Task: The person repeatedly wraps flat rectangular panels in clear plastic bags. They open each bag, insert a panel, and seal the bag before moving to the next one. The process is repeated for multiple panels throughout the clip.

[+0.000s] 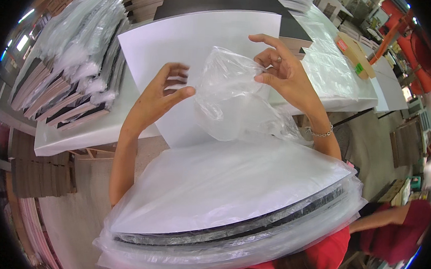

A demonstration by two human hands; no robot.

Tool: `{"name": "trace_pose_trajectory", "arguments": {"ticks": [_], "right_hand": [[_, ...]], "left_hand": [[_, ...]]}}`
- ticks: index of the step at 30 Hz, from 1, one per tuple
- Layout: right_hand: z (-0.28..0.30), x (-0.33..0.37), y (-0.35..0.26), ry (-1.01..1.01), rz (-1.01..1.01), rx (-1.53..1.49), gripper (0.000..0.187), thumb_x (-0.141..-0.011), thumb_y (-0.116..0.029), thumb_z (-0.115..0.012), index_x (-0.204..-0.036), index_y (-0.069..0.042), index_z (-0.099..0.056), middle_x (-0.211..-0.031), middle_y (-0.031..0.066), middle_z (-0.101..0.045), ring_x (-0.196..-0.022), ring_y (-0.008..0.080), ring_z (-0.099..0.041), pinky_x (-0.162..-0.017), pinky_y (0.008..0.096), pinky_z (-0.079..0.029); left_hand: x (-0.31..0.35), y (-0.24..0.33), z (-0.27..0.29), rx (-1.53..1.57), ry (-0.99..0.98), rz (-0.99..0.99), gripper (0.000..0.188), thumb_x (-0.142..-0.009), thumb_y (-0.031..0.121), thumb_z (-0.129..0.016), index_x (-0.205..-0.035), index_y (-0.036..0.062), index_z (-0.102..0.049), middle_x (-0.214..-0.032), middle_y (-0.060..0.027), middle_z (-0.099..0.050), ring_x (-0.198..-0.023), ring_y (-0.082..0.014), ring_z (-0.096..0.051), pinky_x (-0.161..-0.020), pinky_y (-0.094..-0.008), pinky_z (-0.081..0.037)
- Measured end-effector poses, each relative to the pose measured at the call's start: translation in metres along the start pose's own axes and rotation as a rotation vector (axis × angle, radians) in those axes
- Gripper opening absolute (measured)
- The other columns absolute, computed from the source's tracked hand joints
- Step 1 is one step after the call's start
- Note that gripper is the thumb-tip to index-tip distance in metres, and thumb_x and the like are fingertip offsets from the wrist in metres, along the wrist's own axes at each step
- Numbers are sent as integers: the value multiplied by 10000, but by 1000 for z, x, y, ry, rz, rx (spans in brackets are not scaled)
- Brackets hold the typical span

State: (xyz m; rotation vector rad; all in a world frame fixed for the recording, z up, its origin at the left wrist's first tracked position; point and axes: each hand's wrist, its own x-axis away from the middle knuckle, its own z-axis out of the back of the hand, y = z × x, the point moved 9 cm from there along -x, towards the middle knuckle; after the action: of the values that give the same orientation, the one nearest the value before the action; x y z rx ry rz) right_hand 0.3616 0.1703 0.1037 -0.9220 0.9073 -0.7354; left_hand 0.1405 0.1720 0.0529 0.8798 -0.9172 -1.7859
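Note:
A crumpled clear plastic bag (228,81) stands up between my hands, over a large white sheet (157,44). My right hand (284,72) pinches the bag's right edge between thumb and curled fingers, its index finger stretched out. On the other side my left hand (159,97) is open, fingers spread and slightly blurred, with the thumb tip close to the bag's left edge. Whether that thumb touches the plastic I cannot tell. Closest to me lies a stack of flat white and dark pieces in clear plastic sleeves (237,184); its lower layers bulge out.
Bagged dark-and-pale boards (78,54) are piled on the white table (88,137) at the left. A stack of black-topped boards (222,1) stands behind the sheet. More clear plastic (326,57) and an open cardboard box (356,54) are on the right. A person in dark red (395,231) sits at lower right.

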Motion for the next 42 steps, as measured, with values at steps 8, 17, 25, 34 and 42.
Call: {"name": "trace_pose_trajectory", "arguments": {"ticks": [8, 17, 25, 34, 42], "right_hand": [[-23, 0, -3, -72, 37, 79, 638, -739, 59, -608, -1324, -138, -449, -904, 43, -511, -873, 137, -518, -822, 264, -484], [-16, 2, 8, -61, -6, 108, 631, -714, 88, -653, -1292, -99, -483, -913, 27, -510, -881, 136, -507, -807, 257, -507], [-13, 6, 13, -35, -9, 198, 620, -719, 80, -638, -1282, -138, -498, -872, 37, -531, -855, 152, -532, -800, 280, -508], [-28, 7, 1, -39, 260, 459, 479, -760, -131, -704, -1217, -134, -558, -1091, 102, -522, -1074, 274, -476, -931, 375, -401], [-51, 12, -11, -104, 284, 438, 490, -735, -96, -704, -1206, -100, -568, -1152, 94, -527, -1104, 263, -480, -929, 371, -424]], "left_hand": [[-4, 6, -34, 563, -420, 333, 614, -862, 542, -565, -1205, 33, -561, -1105, -107, -600, -1040, -182, -564, -954, -314, -416], [0, -23, -1, 299, -286, 252, 422, -882, 440, -595, -1000, 36, -633, -788, -3, -588, -657, -72, -480, -647, -197, -416], [2, -6, 12, 131, -168, 118, 309, -880, 351, -623, -912, 45, -646, -787, 15, -592, -722, -63, -492, -706, -216, -406], [13, -16, -34, 448, -290, 324, 332, -795, 341, -727, -880, 24, -672, -749, -29, -631, -688, -92, -565, -599, -210, -450], [19, 3, -55, 572, -258, 275, 305, -790, 326, -739, -850, 33, -679, -696, -29, -628, -631, -95, -582, -530, -219, -475]]}}
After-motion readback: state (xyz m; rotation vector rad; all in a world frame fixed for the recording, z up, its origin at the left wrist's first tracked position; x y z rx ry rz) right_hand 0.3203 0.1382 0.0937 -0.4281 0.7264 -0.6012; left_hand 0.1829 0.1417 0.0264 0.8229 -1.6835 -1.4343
